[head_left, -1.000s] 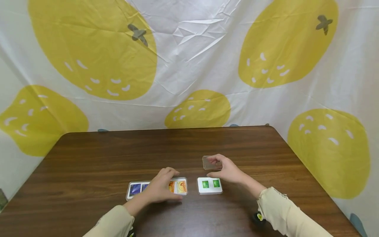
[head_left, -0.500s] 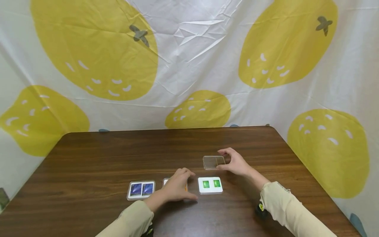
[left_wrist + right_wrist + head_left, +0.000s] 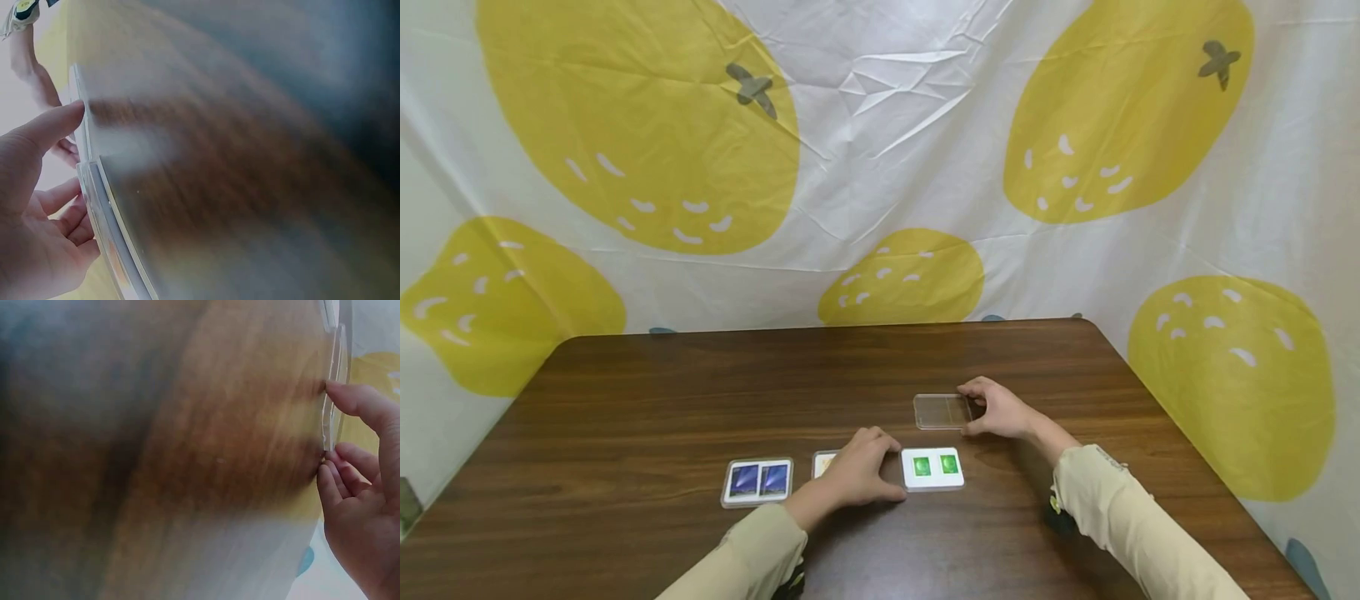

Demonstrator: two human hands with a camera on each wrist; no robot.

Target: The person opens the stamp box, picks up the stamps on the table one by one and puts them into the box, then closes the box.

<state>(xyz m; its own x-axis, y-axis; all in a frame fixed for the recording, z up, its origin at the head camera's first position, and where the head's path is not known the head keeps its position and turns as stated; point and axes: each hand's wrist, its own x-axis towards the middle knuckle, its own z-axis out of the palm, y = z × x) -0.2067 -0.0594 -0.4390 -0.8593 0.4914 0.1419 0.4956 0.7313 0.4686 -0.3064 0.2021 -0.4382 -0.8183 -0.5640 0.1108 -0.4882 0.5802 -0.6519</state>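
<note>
A flat clear case with two green pictures (image 3: 934,468) lies right of centre on the table in the head view. My left hand (image 3: 859,468) spans its left end, thumb and forefinger at the two corners. Behind it lies a clear plastic cover (image 3: 936,412), with a faint line across its right part. My right hand (image 3: 1002,410) pinches the cover's right end between thumb (image 3: 351,400) and fingers. Under my left hand a second case with orange pictures (image 3: 822,462) is mostly hidden. Further left lies a case with two blue pictures (image 3: 757,481).
The brown wooden table (image 3: 647,400) runs back to a white cloth with yellow fruit prints (image 3: 898,279). Its right edge slants past my right sleeve (image 3: 1112,492).
My left hand has moved right, off the blue case and over the orange one, to the green case. My right hand has shifted right, from over the cover to its right end.
</note>
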